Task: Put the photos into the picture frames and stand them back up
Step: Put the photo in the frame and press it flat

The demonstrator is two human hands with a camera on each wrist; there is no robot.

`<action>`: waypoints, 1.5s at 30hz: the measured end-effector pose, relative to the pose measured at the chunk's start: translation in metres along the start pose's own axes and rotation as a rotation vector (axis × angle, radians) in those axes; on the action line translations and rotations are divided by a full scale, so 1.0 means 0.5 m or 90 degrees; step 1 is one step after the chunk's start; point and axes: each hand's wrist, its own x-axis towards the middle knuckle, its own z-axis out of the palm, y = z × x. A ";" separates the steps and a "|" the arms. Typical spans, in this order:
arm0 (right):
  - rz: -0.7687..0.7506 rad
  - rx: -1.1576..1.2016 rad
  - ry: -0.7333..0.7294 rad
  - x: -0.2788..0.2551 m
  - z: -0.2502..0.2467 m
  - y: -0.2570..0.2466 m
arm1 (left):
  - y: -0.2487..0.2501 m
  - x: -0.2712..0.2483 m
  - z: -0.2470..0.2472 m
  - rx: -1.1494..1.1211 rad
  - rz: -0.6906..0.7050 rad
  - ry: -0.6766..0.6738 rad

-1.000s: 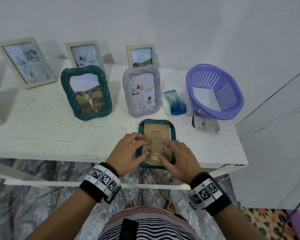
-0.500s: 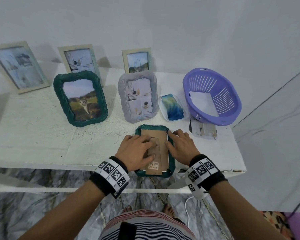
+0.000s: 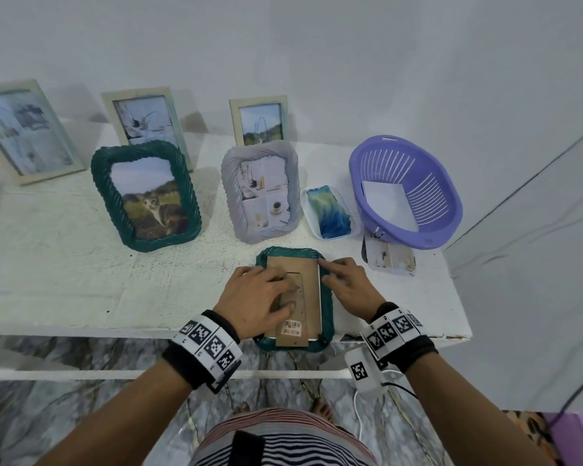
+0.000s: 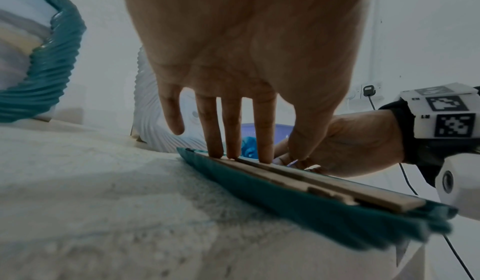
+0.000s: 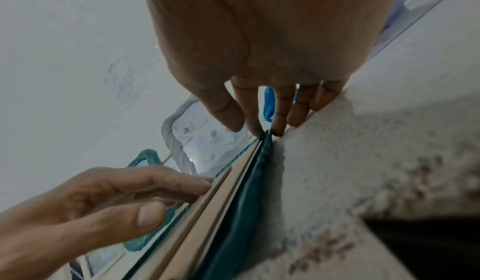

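Overhead, five frames already stand with photos in them along the counter (image 3: 48, 264), among them the big green frame (image 3: 145, 195) and the grey frame (image 3: 260, 195). One small green frame (image 3: 327, 299) lies face down at the near edge with its brown backing board (image 3: 308, 280) in place, not yet stood up. A purple basket (image 3: 405, 191) holds a white sheet (image 3: 389, 200); a small white tray (image 3: 330, 211) holds a blue-green block.

From the left wrist, the left hand (image 4: 241, 58) presses straight fingers (image 4: 231, 132) flat onto the backing.

From the right wrist, the right hand (image 5: 259, 38) touches extended fingertips (image 5: 255, 130) to the frame's far right corner, gripping nothing.
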 end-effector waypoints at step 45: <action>-0.133 -0.271 0.099 -0.083 0.071 -0.057 | -0.067 0.028 0.006 -0.107 -0.184 -0.016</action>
